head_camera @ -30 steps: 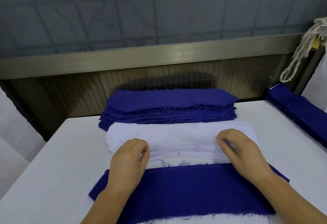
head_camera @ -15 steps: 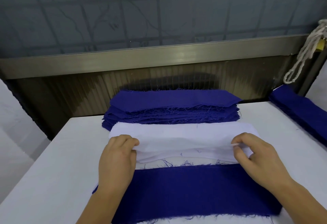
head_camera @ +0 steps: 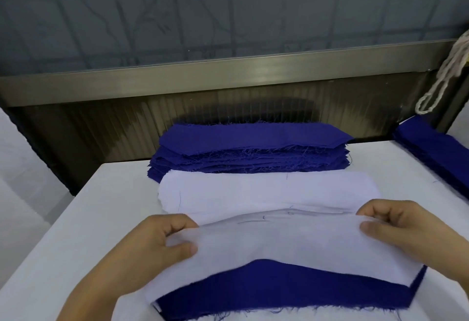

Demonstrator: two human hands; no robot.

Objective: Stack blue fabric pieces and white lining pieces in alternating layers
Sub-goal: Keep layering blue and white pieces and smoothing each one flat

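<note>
A white lining piece hangs lifted between my hands, sagging over the far half of a blue fabric piece that lies nearest me on the table. My left hand pinches the lining's left end between thumb and fingers. Its right end is pinched by my right hand. Behind the held piece lies the stack of white lining pieces. Further back stands a thick stack of blue fabric pieces with frayed edges.
The white table ends at a dark gap before a ribbed metal wall. Another pile of blue fabric lies at the right edge. A looped white cord hangs at the upper right.
Both hands have lifted the top lining piece off the white stack and drawn it toward me, over the near blue piece. The hands have spread further apart.
</note>
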